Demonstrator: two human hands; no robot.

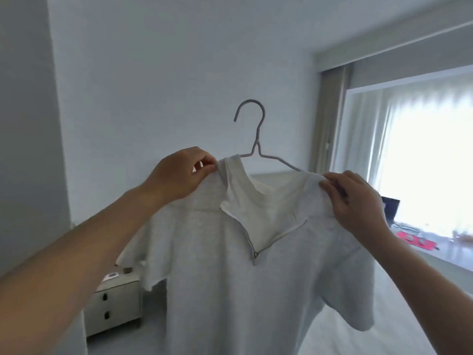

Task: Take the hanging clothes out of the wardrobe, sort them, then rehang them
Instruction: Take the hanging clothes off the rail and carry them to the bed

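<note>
A pale grey short-sleeved shirt (230,278) with a half-open zip at the neck hangs in mid-air in front of me on a grey wire hanger (253,134), whose hook points up and left. My left hand (179,172) pinches the shirt's left shoulder beside the collar. My right hand (355,201) pinches the right shoulder, where the hanger's arm runs under the fabric. The wardrobe is out of view.
A cream bedside cabinet (115,306) with two drawers stands low at the left against the white wall. A bed (384,316) lies behind the shirt. At the right, a long sill (440,254) below a bright curtained window carries a red item and small objects.
</note>
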